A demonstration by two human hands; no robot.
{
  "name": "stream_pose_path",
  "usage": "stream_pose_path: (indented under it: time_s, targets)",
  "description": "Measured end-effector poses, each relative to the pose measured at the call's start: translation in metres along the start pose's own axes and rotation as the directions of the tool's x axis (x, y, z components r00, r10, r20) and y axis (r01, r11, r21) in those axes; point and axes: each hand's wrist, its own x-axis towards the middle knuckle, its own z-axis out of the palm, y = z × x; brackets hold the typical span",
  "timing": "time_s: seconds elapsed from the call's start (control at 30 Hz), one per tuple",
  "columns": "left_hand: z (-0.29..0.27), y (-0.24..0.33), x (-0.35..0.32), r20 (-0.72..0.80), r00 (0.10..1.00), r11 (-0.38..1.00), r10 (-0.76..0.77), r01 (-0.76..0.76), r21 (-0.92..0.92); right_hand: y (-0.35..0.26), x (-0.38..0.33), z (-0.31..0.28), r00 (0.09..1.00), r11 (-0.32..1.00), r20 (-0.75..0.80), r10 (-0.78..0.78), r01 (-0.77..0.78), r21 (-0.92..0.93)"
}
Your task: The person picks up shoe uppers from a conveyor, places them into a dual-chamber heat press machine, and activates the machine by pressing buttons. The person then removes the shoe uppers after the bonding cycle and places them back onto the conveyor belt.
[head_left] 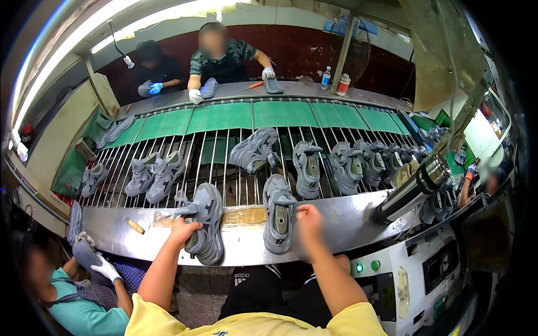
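Observation:
My left hand is closed on the heel opening of a grey sneaker, which stands at the front metal ledge with its toe pointing away from me. A second grey sneaker rests on the ledge to its right, a last visible in its opening. Just right of that shoe, my right hand hangs apart from it, fingers bent and partly smeared, so its grip is unclear. Beyond both, another grey sneaker lies tilted on the rack of metal rods.
More grey sneakers line the rods on both sides. A steel thermos leans at the ledge's right; a small tan block lies left. Co-workers with gloved hands work across the rack and at lower left.

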Motion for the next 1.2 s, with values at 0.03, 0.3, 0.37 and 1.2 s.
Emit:
stream_pose_path:
  time_s: [0.03, 0.3, 0.37, 1.2]
  targets:
    - [0.012, 0.009, 0.004, -0.023, 0.999, 0.991, 0.038, -0.035, 0.126, 0.006, 0.016, -0.009, 0.997, 0.999, -0.055, 0.052, -0.052, 0.001]
    - [0.010, 0.095, 0.097, -0.018, 0.989, 0.988, 0.145, -0.144, 0.063, 0.148, 0.062, -0.037, 0.872, 0.463, 0.070, -0.485, 0.324, -0.825]
    - [0.015, 0.105, 0.153, 0.034, 0.964, 0.952, 0.263, -0.253, -0.172, 0.158, 0.064, -0.027, 0.843, 0.466, 0.048, -0.536, 0.343, -0.816]
    - [0.193, 0.135, 0.339, 0.135, 0.987, 0.944, -0.083, 0.035, 0.329, 0.153, 0.062, -0.012, 0.895, 0.567, 0.016, -0.446, 0.297, -0.768]
